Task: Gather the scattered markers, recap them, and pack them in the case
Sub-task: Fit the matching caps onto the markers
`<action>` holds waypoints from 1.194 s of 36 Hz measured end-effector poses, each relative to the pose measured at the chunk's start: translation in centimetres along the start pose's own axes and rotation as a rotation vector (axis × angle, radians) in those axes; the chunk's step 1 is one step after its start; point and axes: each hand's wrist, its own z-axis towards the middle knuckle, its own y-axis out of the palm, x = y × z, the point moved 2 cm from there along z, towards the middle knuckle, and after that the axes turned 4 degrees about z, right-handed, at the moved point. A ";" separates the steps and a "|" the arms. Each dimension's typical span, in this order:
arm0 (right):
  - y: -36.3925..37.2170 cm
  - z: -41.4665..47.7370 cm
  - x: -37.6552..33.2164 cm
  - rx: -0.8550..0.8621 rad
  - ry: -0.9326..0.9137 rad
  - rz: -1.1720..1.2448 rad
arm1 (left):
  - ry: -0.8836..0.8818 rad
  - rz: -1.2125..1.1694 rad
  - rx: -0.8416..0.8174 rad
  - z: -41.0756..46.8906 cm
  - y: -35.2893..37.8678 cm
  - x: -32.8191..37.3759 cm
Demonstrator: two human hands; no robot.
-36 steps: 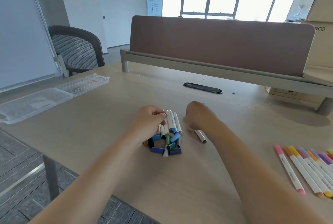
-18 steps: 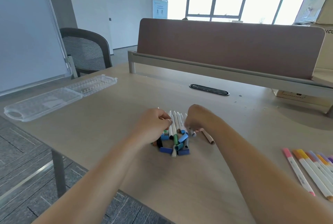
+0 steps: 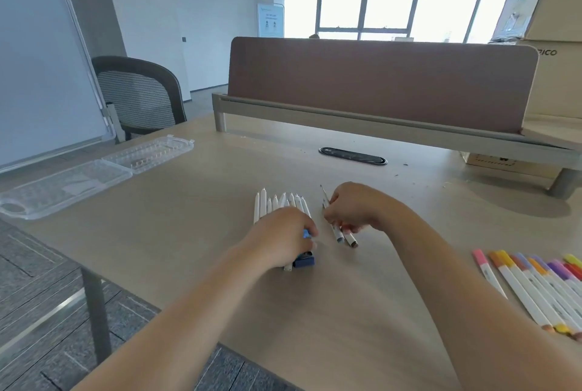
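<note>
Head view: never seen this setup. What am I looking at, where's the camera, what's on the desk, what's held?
No robot here: these are a person's two bare hands, filmed by one wide-angle camera worn on the head, looking forward and down. That is why both forearms enter from the bottom edge. The left hand curls over a bunch of white markers lying side by side on the desk; blue caps show under it at the near end. The right hand pinches two loose markers just beside the bunch. An open clear case lies at the far left of the desk. A row of capped coloured markers lies at the right edge, untouched.
</note>
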 end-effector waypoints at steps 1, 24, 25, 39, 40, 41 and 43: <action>0.0 0.0 0.0 -0.008 -0.003 -0.007 | -0.003 0.014 -0.001 0.2 0.1 0.0; -0.2 0.3 -0.7 -0.071 -0.038 -0.034 | 0.006 0.092 -0.131 1.0 0.5 0.8; -0.2 0.3 -0.8 -0.074 -0.038 -0.037 | 0.003 0.097 -0.127 1.1 0.5 0.9; -0.1 0.3 -0.8 -0.061 -0.020 -0.037 | -0.035 0.144 -0.042 1.1 0.3 0.6; -0.2 0.2 -0.9 -0.058 -0.021 -0.039 | -0.046 0.102 -0.020 1.1 0.0 0.6; -0.2 0.1 -1.0 -0.053 -0.024 -0.042 | -0.062 0.038 0.004 1.0 -0.3 0.6; -0.2 -0.1 -1.1 -0.043 -0.036 -0.043 | -0.119 -0.151 0.056 0.9 -0.8 0.2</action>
